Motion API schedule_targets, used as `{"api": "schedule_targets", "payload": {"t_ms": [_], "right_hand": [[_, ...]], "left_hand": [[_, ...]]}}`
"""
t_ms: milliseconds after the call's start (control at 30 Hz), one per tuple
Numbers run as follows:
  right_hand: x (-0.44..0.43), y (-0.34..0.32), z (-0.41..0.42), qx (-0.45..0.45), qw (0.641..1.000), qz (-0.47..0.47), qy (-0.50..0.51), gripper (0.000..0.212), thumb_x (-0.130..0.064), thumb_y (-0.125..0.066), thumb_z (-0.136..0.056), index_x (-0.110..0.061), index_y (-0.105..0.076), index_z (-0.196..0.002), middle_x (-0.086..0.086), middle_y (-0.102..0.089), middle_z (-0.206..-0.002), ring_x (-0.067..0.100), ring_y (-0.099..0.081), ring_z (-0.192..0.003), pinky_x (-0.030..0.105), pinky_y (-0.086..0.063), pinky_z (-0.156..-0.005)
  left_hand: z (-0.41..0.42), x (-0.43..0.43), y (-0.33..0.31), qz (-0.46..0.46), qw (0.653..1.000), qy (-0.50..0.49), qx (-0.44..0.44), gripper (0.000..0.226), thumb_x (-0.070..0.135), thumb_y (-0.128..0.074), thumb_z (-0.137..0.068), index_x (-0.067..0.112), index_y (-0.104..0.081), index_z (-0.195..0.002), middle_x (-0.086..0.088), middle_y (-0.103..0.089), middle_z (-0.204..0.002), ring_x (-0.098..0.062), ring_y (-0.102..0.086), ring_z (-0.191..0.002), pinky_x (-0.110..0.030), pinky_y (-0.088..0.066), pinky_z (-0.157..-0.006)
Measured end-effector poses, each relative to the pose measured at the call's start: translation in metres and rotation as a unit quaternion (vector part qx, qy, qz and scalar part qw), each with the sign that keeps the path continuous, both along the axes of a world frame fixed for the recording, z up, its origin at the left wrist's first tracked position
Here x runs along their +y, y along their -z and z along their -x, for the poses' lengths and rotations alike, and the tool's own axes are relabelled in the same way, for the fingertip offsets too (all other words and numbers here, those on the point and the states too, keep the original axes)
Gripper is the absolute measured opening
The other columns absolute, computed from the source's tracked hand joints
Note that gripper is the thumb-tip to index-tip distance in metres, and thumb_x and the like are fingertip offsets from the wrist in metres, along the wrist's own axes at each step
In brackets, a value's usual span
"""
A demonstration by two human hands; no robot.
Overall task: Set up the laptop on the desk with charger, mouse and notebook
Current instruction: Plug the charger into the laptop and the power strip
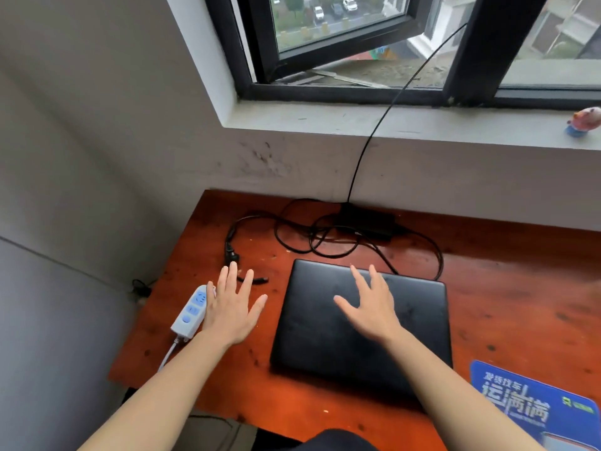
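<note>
Laptop point(361, 323) black, lid closed, flat on worktop point(507, 288). Right hand point(370, 307) splayed over lid, left hand point(232, 307) spread beside power strip point(190, 312); both grips released.

- One black laptop point(325, 336), lid closed.
- One charger brick point(367, 222) with a tangled black cable.
- One white-and-blue power strip point(190, 312).
- One blue printed mat point(533, 405).
- One small toy figure point(583, 122).
- One red-brown desk point(504, 288).
- Two bare hands: one left hand point(232, 310), one right hand point(374, 307).

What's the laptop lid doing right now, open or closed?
Closed: the laptop lies flat on the desk, showing only its black lid, no screen or keyboard.
</note>
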State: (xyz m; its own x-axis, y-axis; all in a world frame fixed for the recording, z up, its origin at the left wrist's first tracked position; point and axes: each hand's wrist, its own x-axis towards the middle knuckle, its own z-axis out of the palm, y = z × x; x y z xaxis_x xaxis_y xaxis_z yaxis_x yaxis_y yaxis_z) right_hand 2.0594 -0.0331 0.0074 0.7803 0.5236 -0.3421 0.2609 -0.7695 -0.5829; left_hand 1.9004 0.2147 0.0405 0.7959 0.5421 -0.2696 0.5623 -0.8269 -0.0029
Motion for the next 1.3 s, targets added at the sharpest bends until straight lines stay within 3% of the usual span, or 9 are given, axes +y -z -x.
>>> {"api": "schedule_targets", "payload": {"t_ms": [167, 400, 500, 600, 667, 733, 967, 1300], "right_hand": [[0.044, 0.022, 0.014, 0.014, 0.997, 0.074, 0.013, 0.086, -0.064, -0.05, -0.093, -0.032, -0.008, -0.161, 0.014, 0.008, -0.168, 0.029, 0.008, -0.156, 0.047, -0.006, -0.126], [0.107, 0.056, 0.028, -0.002, 0.982, 0.181, 0.056, 0.092, -0.078, -0.04, -0.088, -0.036, -0.001, -0.16, 0.015, 0.021, -0.166, 0.039, 0.021, -0.152, 0.056, 0.006, -0.122], [0.118, 0.066, 0.035, -0.027, 0.975, 0.21, 0.067, 0.097, -0.086, -0.029, -0.085, -0.036, 0.009, -0.159, 0.016, 0.029, -0.163, 0.042, 0.028, -0.148, 0.061, 0.011, -0.12], [0.117, 0.073, 0.04, -0.053, 0.97, 0.23, 0.061, 0.098, -0.088, -0.024, -0.084, -0.036, 0.01, -0.159, 0.015, 0.028, -0.164, 0.043, 0.027, -0.149, 0.062, 0.009, -0.121], [0.115, 0.077, 0.042, -0.076, 0.966, 0.238, 0.062, 0.097, -0.088, -0.026, -0.084, -0.035, 0.004, -0.16, 0.016, 0.021, -0.166, 0.044, 0.02, -0.151, 0.062, 0.004, -0.122], [0.116, 0.081, 0.044, -0.099, 0.962, 0.246, 0.063, 0.096, -0.087, -0.028, -0.085, -0.034, -0.004, -0.161, 0.018, 0.012, -0.167, 0.045, 0.012, -0.152, 0.063, -0.001, -0.121], [0.117, 0.092, 0.046, -0.161, 0.952, 0.248, 0.077, 0.094, -0.083, -0.036, -0.084, -0.03, -0.019, -0.16, 0.022, -0.005, -0.167, 0.048, -0.003, -0.152, 0.064, -0.009, -0.12], [0.117, 0.097, 0.048, -0.191, 0.946, 0.25, 0.08, 0.094, -0.083, -0.037, -0.086, -0.028, -0.019, -0.16, 0.023, -0.007, -0.167, 0.048, -0.005, -0.152, 0.064, -0.01, -0.12]], "left_hand": [[-0.013, 0.056, 0.023, 0.055, 0.998, 0.008, 0.029, 0.071, 0.061, -0.023, -0.1, 0.027, -0.007, -0.16, -0.01, 0.009, -0.167, -0.026, 0.012, -0.153, -0.051, -0.003, -0.123], [-0.032, 0.102, 0.077, 0.099, 0.988, 0.117, 0.029, 0.072, 0.055, -0.036, -0.1, 0.025, -0.009, -0.159, -0.012, 0.005, -0.167, -0.029, 0.003, -0.153, -0.051, -0.007, -0.122], [-0.038, 0.104, 0.094, 0.067, 0.984, 0.165, -0.001, 0.068, 0.045, -0.058, -0.093, 0.019, -0.037, -0.152, -0.019, -0.027, -0.159, -0.034, -0.03, -0.145, -0.055, -0.033, -0.112], [-0.041, 0.104, 0.114, 0.057, 0.981, 0.174, -0.071, 0.037, 0.033, -0.07, -0.088, 0.019, -0.067, -0.123, -0.014, -0.06, -0.123, -0.033, -0.056, -0.109, -0.046, -0.046, -0.084], [-0.046, 0.103, 0.123, 0.078, 0.977, 0.147, -0.132, 0.019, 0.026, -0.068, -0.091, 0.019, -0.07, -0.108, -0.008, -0.058, -0.102, -0.03, -0.053, -0.091, -0.042, -0.043, -0.074], [-0.053, 0.1, 0.134, 0.093, 0.97, 0.126, -0.184, 0.015, 0.022, -0.067, -0.092, 0.018, -0.071, -0.106, -0.007, -0.055, -0.094, -0.03, -0.05, -0.086, -0.042, -0.042, -0.07], [-0.069, 0.078, 0.161, 0.088, 0.944, 0.129, -0.29, 0.019, 0.015, -0.065, -0.096, 0.015, -0.073, -0.113, -0.013, -0.06, -0.097, -0.028, -0.045, -0.094, -0.043, -0.04, -0.076], [-0.085, 0.063, 0.167, 0.082, 0.938, 0.141, -0.306, 0.024, 0.006, -0.065, -0.092, 0.02, -0.073, -0.111, -0.011, -0.064, -0.1, -0.025, -0.044, -0.099, -0.041, -0.039, -0.077]]}}
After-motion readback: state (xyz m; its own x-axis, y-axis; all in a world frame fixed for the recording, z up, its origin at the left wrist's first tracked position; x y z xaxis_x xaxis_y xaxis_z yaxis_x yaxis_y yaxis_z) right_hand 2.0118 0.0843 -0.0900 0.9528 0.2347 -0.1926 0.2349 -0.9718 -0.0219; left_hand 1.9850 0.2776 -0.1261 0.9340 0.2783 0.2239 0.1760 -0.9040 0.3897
